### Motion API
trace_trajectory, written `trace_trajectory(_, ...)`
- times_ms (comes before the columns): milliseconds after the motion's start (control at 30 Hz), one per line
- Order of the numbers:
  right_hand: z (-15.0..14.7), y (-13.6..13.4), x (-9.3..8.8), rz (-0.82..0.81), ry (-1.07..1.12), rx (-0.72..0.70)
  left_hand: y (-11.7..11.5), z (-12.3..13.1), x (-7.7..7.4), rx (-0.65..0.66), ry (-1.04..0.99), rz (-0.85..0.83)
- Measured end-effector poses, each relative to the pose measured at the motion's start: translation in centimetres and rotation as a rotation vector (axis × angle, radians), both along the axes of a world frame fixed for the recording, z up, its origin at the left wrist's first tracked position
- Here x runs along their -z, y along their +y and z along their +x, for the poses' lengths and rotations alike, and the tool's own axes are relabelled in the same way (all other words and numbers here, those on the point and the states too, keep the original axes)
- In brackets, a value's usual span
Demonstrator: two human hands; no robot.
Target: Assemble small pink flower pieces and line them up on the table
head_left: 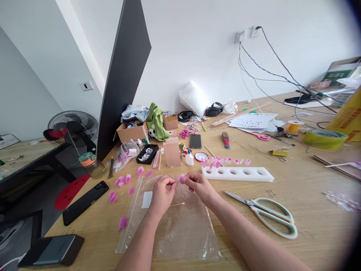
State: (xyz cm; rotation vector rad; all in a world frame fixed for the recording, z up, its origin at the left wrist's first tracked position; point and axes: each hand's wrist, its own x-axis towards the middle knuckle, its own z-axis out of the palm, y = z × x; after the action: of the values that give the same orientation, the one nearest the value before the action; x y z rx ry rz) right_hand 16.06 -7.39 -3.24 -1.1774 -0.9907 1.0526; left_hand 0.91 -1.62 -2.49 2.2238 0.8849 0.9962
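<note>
Both my hands work over a clear zip bag lying flat on the wooden table. My left hand and my right hand are closed in a pinch on the same small pink paper flower between them. A thin wooden stick lies on the bag just under my left hand. More pink flowers are scattered to the left. Others stand along a white foam block with round holes beyond my right hand.
Pale green scissors lie right of my right arm. A black phone and a dark case lie at the left. Glue bottle, brown card box, tape roll, pink scissors, papers and cables crowd the far side.
</note>
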Motion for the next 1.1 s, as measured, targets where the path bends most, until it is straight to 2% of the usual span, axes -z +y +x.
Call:
trace_trajectory(300,-0.18,-0.44,-0.66,-0.061,-0.079,0.051,-0.17,0.12,0.14,-0.017,-0.069,-0.063)
trace_trajectory(567,-0.42,0.02,0.19,0.004,-0.062,0.029,-0.38,0.36,0.53,0.009,-0.035,-0.076)
trace_trajectory(867,-0.38,0.00,0.16,0.097,-0.218,0.017,-0.58,0.31,-0.29,0.047,-0.176,-0.440)
trace_trajectory(1100,-0.41,-0.17,-0.17,0.067,-0.123,0.050,-0.34,0.39,-0.03,0.107,-0.244,-0.670)
